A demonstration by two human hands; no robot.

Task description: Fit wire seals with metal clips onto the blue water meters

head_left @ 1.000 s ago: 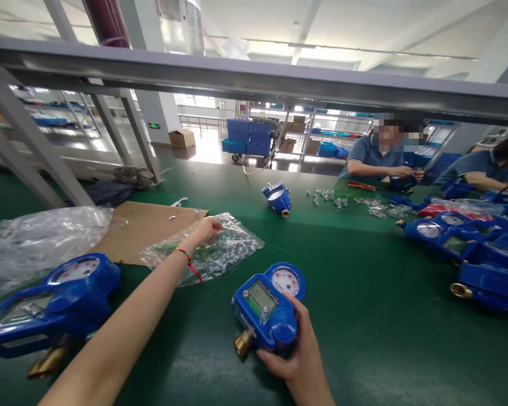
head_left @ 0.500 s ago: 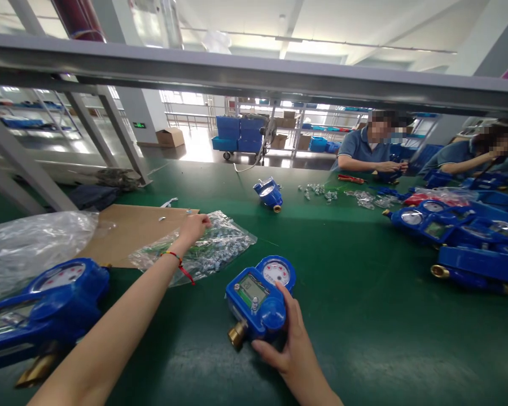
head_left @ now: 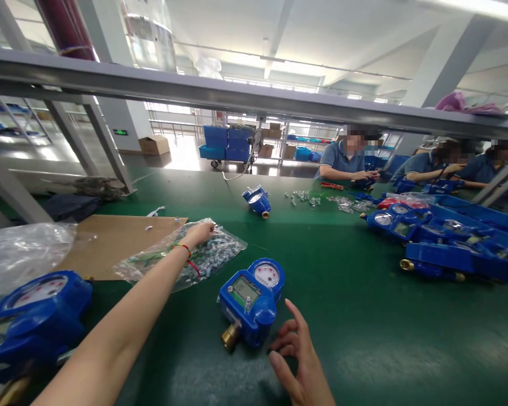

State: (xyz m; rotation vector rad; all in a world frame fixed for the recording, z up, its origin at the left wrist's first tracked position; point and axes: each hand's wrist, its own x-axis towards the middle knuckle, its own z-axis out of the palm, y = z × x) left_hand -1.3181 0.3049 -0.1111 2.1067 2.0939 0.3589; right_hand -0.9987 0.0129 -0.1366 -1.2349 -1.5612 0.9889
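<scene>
One meter (head_left: 254,299), lower centre, face-up, likely for access; right hand (head_left: 305,352) open beside it; left hand (head_left: 200,232) at parts bag (head_left: 223,249), grip unclear.

L forearm (head_left: 127,316): bare | brclt (head_left: 185,246): thin cord, red/yel/grn, red tail (head_left: 194,268) | R hand (head_left: 300,352): bare

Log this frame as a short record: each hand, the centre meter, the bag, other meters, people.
Left hand: at the plastic bag, fingers bunched; whether they hold anything is unclear
Right hand: open, beside the centre meter, seemingly not touching it
Centre meter: blue, on the green table, dial facing up
Bag: clear, small parts inside, partly over the cardboard
Other meters: left meter, far meter, cluster of meters on the right
People: co-workers in blue shirts, far right
</scene>
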